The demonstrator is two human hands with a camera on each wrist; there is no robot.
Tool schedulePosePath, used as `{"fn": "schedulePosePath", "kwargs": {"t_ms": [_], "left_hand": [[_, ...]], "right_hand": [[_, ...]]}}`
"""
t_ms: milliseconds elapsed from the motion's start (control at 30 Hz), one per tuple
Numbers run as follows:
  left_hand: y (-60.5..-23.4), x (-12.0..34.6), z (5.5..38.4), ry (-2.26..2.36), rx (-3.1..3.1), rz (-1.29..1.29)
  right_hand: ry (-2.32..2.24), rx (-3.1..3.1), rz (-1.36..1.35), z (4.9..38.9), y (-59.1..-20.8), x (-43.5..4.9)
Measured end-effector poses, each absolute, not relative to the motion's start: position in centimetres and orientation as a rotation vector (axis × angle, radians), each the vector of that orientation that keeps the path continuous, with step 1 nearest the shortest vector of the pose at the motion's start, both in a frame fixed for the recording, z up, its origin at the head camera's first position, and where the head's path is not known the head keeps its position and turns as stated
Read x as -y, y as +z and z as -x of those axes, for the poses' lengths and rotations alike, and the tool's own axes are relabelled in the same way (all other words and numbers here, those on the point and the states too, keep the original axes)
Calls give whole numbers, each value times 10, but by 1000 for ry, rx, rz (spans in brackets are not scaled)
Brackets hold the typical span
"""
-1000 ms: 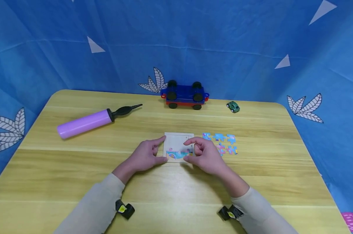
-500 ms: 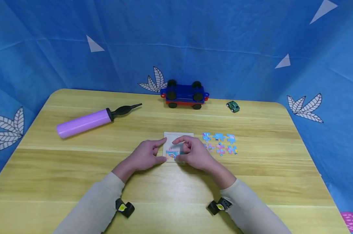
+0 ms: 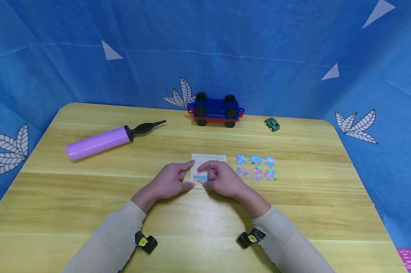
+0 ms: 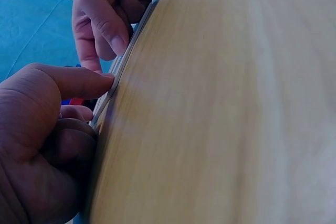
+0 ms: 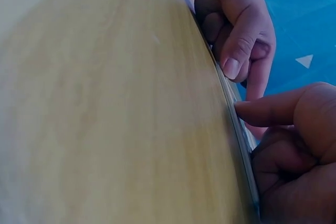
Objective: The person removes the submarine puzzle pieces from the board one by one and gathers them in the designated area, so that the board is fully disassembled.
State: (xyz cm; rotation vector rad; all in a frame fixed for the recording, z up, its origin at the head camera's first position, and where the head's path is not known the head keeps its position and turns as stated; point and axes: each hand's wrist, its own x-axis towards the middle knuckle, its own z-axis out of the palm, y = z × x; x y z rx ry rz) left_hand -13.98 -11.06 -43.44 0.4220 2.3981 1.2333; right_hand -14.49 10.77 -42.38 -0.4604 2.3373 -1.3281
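A small white puzzle tray (image 3: 208, 156) lies mid-table in the head view, with joined, colourful jigsaw pieces (image 3: 199, 180) along its near side. My left hand (image 3: 166, 182) holds the tray's left edge, thumb at the near corner and index finger farther up. Over the tray's right part reaches my right hand (image 3: 225, 180), its thumb touching the near row and its index finger bent above the bare part. It covers the rest of that row. Both wrist views show the tray edge-on, with the left thumb (image 4: 102, 81) and the right thumb (image 5: 244, 109) at its edge.
Several loose jigsaw pieces (image 3: 256, 160) lie in two rows right of the tray. A purple balloon pump (image 3: 97, 144) rests at left. Farther back stand blue and red toy wagons (image 3: 214, 110), stacked wheels-up on top, and a small green toy car (image 3: 271, 124).
My right hand has slid left across the tray, along the near row of pieces, and slowed over the last half second. The left hand has stayed at the left edge.
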Motion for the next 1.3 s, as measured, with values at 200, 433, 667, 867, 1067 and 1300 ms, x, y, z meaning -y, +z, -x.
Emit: {"fn": "schedulePosePath", "kwargs": {"t_ms": [200, 433, 667, 867, 1067, 1300], "left_hand": [[-433, 110, 141, 1219, -2403, -429], [-433, 110, 142, 1210, -2402, -430], [-432, 109, 142, 1213, -2399, -424], [-432, 110, 141, 1213, -2399, -410], [-431, 110, 140, 1215, -2394, -391], [-431, 110, 139, 1234, -2385, -398]], "right_hand": [[-1327, -2317, 441, 147, -421, -107], [-1375, -2254, 450, 148, -421, -108], [-1397, -2242, 430, 148, -423, -109], [-1381, -2277, 405, 147, -423, -109], [-1353, -2352, 424, 141, -423, -109], [-1246, -2471, 462, 134, -423, -110]]}}
